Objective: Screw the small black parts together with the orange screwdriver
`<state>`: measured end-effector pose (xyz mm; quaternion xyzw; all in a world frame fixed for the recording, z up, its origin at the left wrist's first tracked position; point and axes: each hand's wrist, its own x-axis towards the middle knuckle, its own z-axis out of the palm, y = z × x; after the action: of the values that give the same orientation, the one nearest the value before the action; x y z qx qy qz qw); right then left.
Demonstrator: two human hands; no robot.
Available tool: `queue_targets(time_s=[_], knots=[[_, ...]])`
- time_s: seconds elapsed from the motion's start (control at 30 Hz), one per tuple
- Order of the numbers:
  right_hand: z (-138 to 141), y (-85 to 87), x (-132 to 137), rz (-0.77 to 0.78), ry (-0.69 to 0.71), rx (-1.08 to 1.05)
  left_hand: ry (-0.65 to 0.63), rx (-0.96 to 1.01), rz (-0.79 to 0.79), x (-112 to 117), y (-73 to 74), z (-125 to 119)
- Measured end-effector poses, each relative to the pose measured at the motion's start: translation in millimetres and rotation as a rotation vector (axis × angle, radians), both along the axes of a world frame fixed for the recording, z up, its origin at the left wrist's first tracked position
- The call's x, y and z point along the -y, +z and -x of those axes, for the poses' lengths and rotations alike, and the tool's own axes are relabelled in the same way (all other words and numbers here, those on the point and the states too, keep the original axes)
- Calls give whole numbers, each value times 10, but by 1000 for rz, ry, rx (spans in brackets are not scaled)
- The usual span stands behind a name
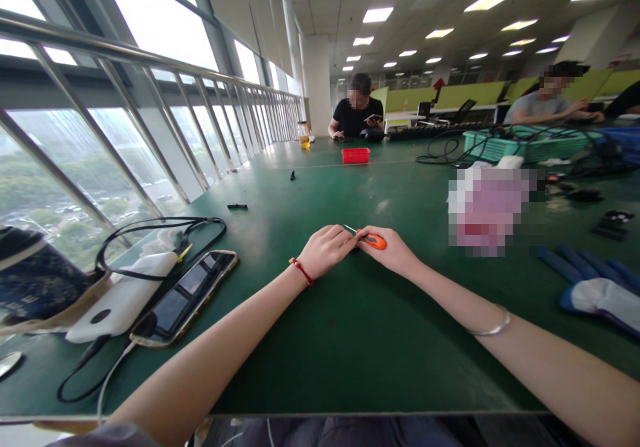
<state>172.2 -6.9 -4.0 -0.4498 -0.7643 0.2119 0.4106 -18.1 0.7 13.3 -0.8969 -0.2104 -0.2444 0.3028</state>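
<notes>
My right hand (387, 250) is closed around a screwdriver (374, 241) with an orange and dark handle. Its thin metal shaft points left, toward my other hand. Fingers of my left hand (327, 250) are curled and meet the right fingertips at the shaft. What the left fingers hold is hidden; a little of something dark shows just below where the hands meet. Both hands are over the green tabletop (320, 340).
On the left lie a phone (185, 298), a white power bank (123, 297) and a looped black cable (103, 253). A blue glove (600, 287) lies right. Farther back are a red basket (355, 156), a small black piece (237, 206) and a green basket (533, 145). Two people sit beyond.
</notes>
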Motion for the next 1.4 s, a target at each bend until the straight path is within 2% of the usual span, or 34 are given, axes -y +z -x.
queue_targets(time_s=[0.13, 0.33, 0.5, 0.7, 0.87, 1.0, 1.13, 1.27, 1.4], knots=[[-13, -1, -5, -19, -34, 21, 10, 81, 140, 3, 2, 0], [-54, 9, -8, -73, -53, 73, 99, 303, 274, -26, -41, -8], [-82, 67, 31, -132, -49, 205, 122, 341, 388, -38, -73, -22], [-95, 102, 59, -157, -50, 269, 116, 369, 443, -8, -50, -32], [-96, 110, 57, -152, -40, 225, 87, 444, 550, -6, -30, -40], [-115, 135, 43, -171, -162, 61, 104, 585, 715, -19, -31, -48], [-162, 126, 7, -173, -245, 18, 135, 518, 816, 15, -54, -75], [-184, 88, -27, -148, -256, 8, 205, 382, 790, 48, -94, -120], [-178, 74, -29, -143, -239, 3, 254, 389, 749, -37, -44, -20]])
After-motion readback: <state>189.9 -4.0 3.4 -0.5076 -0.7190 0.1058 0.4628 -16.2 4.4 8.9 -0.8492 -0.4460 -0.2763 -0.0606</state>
